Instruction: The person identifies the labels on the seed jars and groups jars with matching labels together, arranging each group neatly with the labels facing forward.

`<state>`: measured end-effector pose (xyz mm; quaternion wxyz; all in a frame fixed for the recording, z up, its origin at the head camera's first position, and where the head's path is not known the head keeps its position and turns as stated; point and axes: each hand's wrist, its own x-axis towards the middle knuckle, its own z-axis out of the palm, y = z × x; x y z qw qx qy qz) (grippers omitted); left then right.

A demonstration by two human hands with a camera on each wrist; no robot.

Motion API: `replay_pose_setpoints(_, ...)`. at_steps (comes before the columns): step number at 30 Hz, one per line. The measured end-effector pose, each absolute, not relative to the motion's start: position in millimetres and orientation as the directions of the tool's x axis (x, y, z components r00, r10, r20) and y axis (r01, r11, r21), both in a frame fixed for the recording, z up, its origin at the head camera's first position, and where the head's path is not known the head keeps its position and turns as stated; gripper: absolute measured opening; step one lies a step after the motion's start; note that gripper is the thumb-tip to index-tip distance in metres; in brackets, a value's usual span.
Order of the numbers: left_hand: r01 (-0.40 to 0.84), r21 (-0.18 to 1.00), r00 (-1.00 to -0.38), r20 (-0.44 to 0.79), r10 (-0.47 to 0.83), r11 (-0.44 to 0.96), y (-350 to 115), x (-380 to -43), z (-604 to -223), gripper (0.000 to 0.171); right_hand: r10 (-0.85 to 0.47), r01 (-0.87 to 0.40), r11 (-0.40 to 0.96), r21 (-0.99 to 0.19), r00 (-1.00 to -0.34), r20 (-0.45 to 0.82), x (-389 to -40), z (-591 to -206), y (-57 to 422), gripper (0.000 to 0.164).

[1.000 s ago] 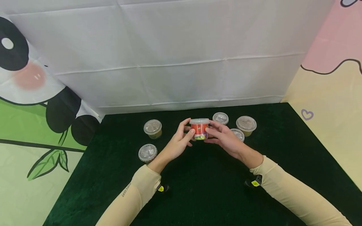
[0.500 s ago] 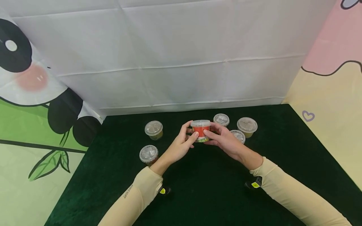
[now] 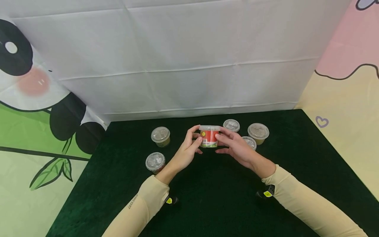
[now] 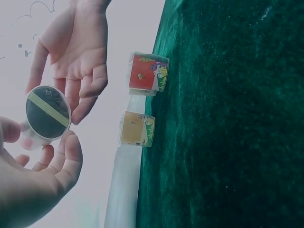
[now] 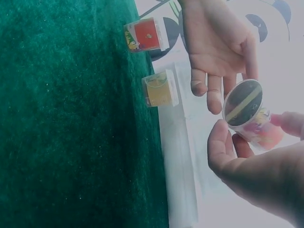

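In the head view a small clear plastic cup (image 3: 209, 136) with a pale lid and a red label is held above the table between both hands. My left hand (image 3: 187, 150) grips its left side, thumb towards me. My right hand (image 3: 239, 150) pinches the right side with thumb and fingers. The cup stands about upright. From below, the left wrist view shows its dark round base (image 4: 47, 113) crossed by a yellow-green stripe. That base (image 5: 243, 102) also appears in the right wrist view. What is inside the cup is not clear.
Two lidded cups, one behind (image 3: 160, 135) and one nearer (image 3: 155, 162), stand at left on the dark green cloth (image 3: 213, 197). At right are a large-lidded cup (image 3: 258, 131), a back cup (image 3: 231, 125) and one (image 3: 249, 142) partly behind my right hand. A white curtain (image 3: 189, 85) closes the back.
The cup has turned in my hands, so another part of its label faces me. Its top leaned towards me half a second ago and is more level now. The other cups stay put.
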<state>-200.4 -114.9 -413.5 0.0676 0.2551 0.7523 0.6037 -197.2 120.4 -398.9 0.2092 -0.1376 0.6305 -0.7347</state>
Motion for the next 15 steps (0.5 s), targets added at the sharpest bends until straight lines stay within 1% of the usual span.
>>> replay_pose_setpoints(6,0.319,0.936,-0.862,0.221,0.456,0.15,-114.2,-199.1,-411.2,0.053,-0.493,0.13,-0.133,-0.983,-0.869,-0.048,-197.2,-397.4,118.7,0.059)
replay_pose_setpoints(15,0.333,0.929,-0.856,0.226,0.466,0.16,-112.2,-197.1,-409.8,0.055,-0.488,0.111,-0.099,-0.989,-0.872,-0.049,-196.1,-395.1,116.2,0.06)
